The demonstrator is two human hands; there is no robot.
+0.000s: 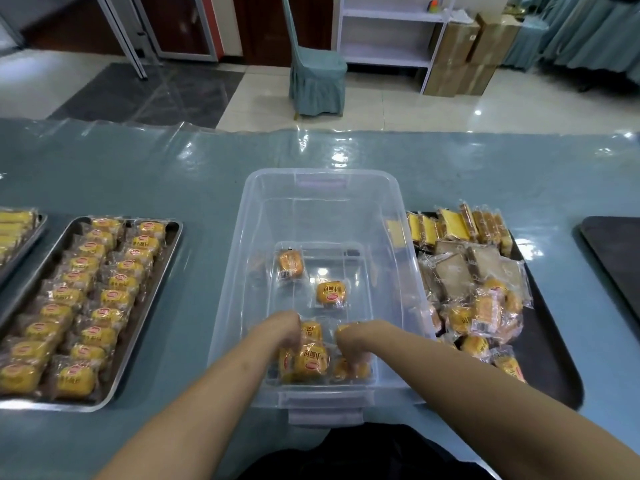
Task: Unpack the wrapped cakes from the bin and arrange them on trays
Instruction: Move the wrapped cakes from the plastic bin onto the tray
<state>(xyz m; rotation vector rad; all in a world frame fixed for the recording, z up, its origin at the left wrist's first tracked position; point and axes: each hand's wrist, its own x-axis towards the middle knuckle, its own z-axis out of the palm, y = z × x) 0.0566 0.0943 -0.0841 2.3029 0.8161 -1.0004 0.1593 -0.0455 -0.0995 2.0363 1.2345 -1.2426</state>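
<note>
Both in the clear bin (322, 188), our left hand (282, 329) and right hand (349, 341) curl among the near-end wrapped cakes (310, 362), grip unclear; gathering step, next a lift toward the steel tray (145, 306).

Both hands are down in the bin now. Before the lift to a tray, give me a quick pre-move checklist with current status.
1. Left hand on a cake: cannot tell, its fingers are hidden among the wrapped cakes at the near end of the clear bin.
2. Right hand on a cake: cannot tell, same reason.
3. Cakes left over: ok, two loose cakes lie apart mid-bin.
4. Steel tray on the left has room: not ok, its rows look full.
5. Dark tray on the right tidy: not ok, cakes lie heaped.
6. Empty dark tray far right: ok, bare.
</note>
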